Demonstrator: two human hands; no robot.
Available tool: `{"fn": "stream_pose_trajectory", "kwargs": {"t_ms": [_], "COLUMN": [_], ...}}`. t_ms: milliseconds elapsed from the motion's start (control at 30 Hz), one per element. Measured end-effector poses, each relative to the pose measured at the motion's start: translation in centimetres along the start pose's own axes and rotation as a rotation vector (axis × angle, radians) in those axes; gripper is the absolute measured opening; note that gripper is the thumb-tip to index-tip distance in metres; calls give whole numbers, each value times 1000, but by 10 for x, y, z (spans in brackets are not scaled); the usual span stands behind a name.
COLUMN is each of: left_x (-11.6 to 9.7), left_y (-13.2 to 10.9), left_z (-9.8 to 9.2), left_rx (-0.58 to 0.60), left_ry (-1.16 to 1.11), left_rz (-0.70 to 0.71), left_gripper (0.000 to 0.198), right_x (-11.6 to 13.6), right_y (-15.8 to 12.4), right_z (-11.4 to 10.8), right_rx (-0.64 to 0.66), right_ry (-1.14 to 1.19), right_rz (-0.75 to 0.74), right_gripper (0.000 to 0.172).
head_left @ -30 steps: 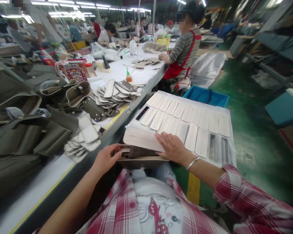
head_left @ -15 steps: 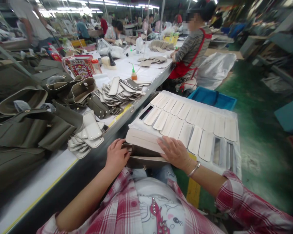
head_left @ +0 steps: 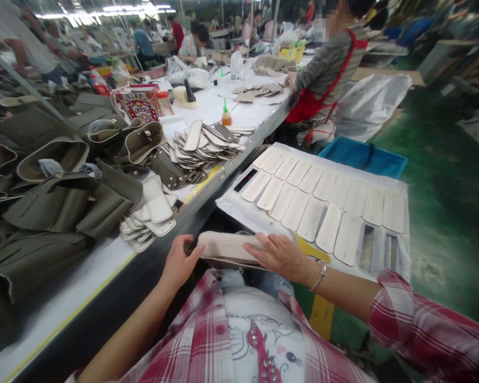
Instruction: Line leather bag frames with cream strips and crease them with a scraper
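A long pale panel with rounded ends lies over the opening of a dark olive bag piece above my lap. At its left end my left hand grips the edge, thumb on the near side and fingers mostly hidden behind. My right hand, with a bracelet at the wrist, presses its fingers on the panel's right part. Rows of similar pale panels lie on a white-covered board just beyond my right hand.
On the long table at left are olive bags, stacked pale pieces and a glue bottle. A blue crate stands behind the board. A person in a red apron works at the table's far right.
The pale panel has come down over the bag opening, which showed before. My left hand has shifted slightly left and down. The whole view has turned slightly left.
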State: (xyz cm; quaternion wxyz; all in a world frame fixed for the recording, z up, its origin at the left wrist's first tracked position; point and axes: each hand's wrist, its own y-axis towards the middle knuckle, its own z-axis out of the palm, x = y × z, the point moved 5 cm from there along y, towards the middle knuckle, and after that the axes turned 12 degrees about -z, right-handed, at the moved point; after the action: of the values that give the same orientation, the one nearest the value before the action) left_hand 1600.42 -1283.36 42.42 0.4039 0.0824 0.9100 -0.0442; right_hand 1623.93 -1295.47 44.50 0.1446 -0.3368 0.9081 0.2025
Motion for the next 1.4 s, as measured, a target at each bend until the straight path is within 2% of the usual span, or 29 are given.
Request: {"fn": "stream_pose_trajectory", "kwargs": {"t_ms": [67, 200, 267, 367, 433, 500, 567, 600, 633, 700, 733, 800, 833, 867, 933, 967, 1000, 1033, 1100, 1167, 1267, 1400], "left_x": [4, 0, -5, -16, -23, -32, -46, -54, -62, -73, -77, -78, -77, -75, -70, -69, -69, -69, -72, -76, -82, -89], "left_y": [8, 25, 31, 36, 37, 36, 27, 20, 11, -9, -17, -25, -26, -25, -22, -21, -19, -18, -17, -16, -15, -13], "left_z": [12, 32, 36, 32, 24, 17, 20, 27, 39, 61, 70, 79, 80, 81, 82, 83, 84, 85, 90, 93, 97, 101], "left_rx": [56, 187, 257, 304, 250, 104, 2, 27, 107, 324, 409, 491, 506, 516, 534, 541, 550, 560, 592, 628, 681, 730], "left_ry": [-11, 10, 58, 194, 330, 507, 641, 665, 659, 597, 567, 545, 553, 567, 602, 618, 634, 651, 689, 727, 754, 796], "left_rz": [-69, -89, -55, 54, 117, 177, 291, 384, 492, 684, 746, 798, 803, 805, 803, 801, 797, 791, 787, 788, 813, 862], "left_gripper": [38, 36, 32, 28, 30, 33, 28, 22, 18, 17, 23, 48, 60, 68, 76, 78, 78, 78, 76, 76, 77, 72], "right_x": [4, 1, -2, -3, -1, 0, 0, -1, -3, -6, -8, -15, -22, -33, -56, -64, -68, -68, -58, -47, -36, -30], "right_y": [-2, -4, -5, -1, 6, 14, 19, 20, 19, 16, 14, 12, 9, 5, -13, -27, -40, -53, -75, -89, -95, -87], "right_z": [-2, -6, -8, -11, -10, -4, 4, 8, 12, 15, 15, 11, 8, 6, 7, 10, 15, 21, 32, 40, 51, 56], "right_rx": [26, 121, 158, 193, 225, 266, 291, 297, 300, 295, 283, 228, 179, 117, 15, 17, 73, 178, 406, 495, 439, 352], "right_ry": [-6, 39, 80, 103, 133, 176, 222, 246, 276, 359, 421, 596, 704, 816, 1018, 1106, 1197, 1294, 1464, 1551, 1519, 1448], "right_rz": [-36, -83, -102, -112, -104, -84, -66, -57, -47, -15, 5, 97, 196, 348, 751, 940, 1078, 1154, 1160, 1127, 1153, 1131], "right_gripper": [48, 51, 54, 49, 47, 48, 51, 52, 53, 53, 54, 52, 47, 42, 38, 39, 41, 47, 59, 60, 50, 47]}}
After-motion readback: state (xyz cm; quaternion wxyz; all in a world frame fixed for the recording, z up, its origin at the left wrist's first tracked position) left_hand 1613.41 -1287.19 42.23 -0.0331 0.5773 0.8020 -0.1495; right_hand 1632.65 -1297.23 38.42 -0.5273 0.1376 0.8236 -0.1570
